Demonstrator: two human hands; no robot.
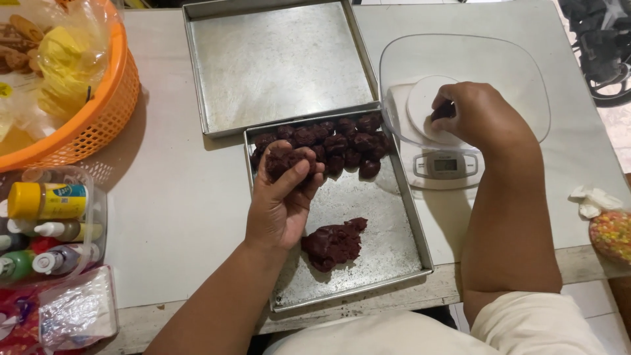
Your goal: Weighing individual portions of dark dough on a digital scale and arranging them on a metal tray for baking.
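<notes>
My left hand (281, 197) is closed around a lump of dark brown dough (284, 160) over the near metal tray (388, 253). Several dough balls (335, 141) lie in rows at the far end of that tray. A larger mass of dough (333, 244) rests near its front. My right hand (476, 115) pinches a small piece of dough (443, 111) on the round white platform of a kitchen scale (442, 164), inside a clear plastic bowl (467, 62) that sits on it.
A second, bare metal tray (276, 62) lies behind the first. An orange basket (98, 115) with bagged snacks stands at the far left. A clear container of small colouring bottles (49, 227) is near left. A bag of coloured sprinkles (611, 233) sits at right.
</notes>
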